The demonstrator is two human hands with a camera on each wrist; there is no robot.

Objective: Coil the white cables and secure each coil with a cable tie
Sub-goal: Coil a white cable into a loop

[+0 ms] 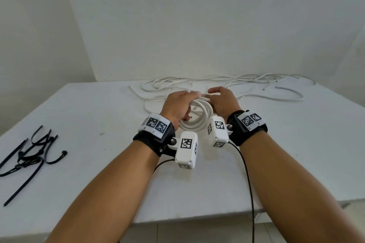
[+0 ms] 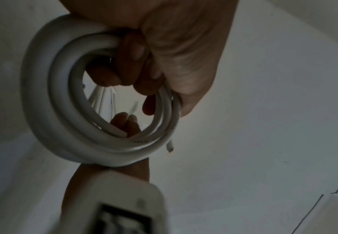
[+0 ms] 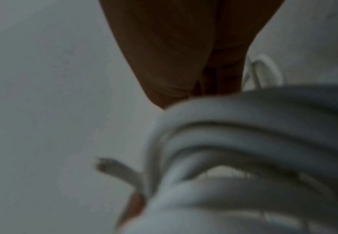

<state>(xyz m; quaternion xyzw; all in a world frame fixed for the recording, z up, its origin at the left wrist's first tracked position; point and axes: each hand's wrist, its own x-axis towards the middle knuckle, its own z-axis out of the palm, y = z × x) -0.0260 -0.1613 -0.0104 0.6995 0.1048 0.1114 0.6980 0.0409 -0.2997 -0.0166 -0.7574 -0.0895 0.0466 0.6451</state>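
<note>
A coil of thick white round cable hangs just above the middle of the white counter, left hand fingers curled through its loops, right hand touching its right side, grip hidden, black plastic cable ties lying well apart at the left edge, nearer the left hand.
</note>
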